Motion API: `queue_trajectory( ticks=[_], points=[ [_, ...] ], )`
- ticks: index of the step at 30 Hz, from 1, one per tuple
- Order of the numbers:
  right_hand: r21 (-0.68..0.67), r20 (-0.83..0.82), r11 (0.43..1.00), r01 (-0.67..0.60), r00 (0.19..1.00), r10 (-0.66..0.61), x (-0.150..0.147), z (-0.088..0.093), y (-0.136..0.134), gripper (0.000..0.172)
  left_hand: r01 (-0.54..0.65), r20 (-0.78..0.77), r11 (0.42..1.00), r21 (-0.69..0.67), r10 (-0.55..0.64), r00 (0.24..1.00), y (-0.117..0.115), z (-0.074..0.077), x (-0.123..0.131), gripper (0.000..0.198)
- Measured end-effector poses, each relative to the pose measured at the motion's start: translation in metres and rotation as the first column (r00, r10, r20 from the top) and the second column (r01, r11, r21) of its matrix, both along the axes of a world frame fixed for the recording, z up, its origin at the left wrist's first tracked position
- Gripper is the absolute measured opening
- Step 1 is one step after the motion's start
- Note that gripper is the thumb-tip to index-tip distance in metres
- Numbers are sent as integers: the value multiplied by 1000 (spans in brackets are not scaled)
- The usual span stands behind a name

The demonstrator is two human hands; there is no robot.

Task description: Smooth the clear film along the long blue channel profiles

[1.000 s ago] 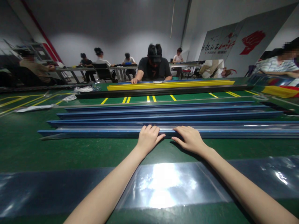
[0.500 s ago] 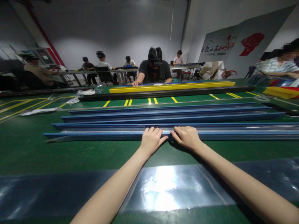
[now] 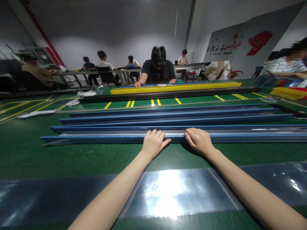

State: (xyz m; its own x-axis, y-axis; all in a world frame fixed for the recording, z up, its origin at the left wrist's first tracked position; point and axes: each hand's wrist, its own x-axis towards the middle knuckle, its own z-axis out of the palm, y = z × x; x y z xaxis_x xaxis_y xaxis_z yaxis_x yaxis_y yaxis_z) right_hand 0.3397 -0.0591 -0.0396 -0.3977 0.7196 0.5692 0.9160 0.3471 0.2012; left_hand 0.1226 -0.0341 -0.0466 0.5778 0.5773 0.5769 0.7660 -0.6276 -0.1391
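A long blue channel strip point(image 3: 115, 139) lies across the green table, with clear plastic film along its inside and at its left end. My left hand point(image 3: 154, 142) holds its front wall, fingers curled over the top edge and thumb out along the front face. A short way to the right, my right hand point(image 3: 198, 140) grips the same wall, fingers bent over it; its fingertips are partly hidden. Behind this strip lie more blue channel strips point(image 3: 168, 122), roughly parallel to it.
A wide sheet of clear plastic film point(image 3: 192, 191) covers the table in front, under my forearms. Farther back lie a black strip point(image 3: 168, 95) and a yellow strip point(image 3: 177, 88). A co-worker point(image 3: 158, 70) sits opposite; several other people sit at tables behind.
My right hand has slid right along the strip's front wall, widening the gap between my hands. My left hand has shifted slightly left.
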Motion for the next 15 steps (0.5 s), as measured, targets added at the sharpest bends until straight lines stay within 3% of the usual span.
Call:
queue_trajectory(
  ticks=[10,15],
  points=[
    [-88,-109,982,-167,982,157,-16,-2,-2,29,-6,2,1000,7,6,1000,-1,0,0,32],
    [-131,-92,982,-136,988,125,-20,-2,-1,30,-7,4,1000,4,7,1000,-1,1,0,32]
  ],
)
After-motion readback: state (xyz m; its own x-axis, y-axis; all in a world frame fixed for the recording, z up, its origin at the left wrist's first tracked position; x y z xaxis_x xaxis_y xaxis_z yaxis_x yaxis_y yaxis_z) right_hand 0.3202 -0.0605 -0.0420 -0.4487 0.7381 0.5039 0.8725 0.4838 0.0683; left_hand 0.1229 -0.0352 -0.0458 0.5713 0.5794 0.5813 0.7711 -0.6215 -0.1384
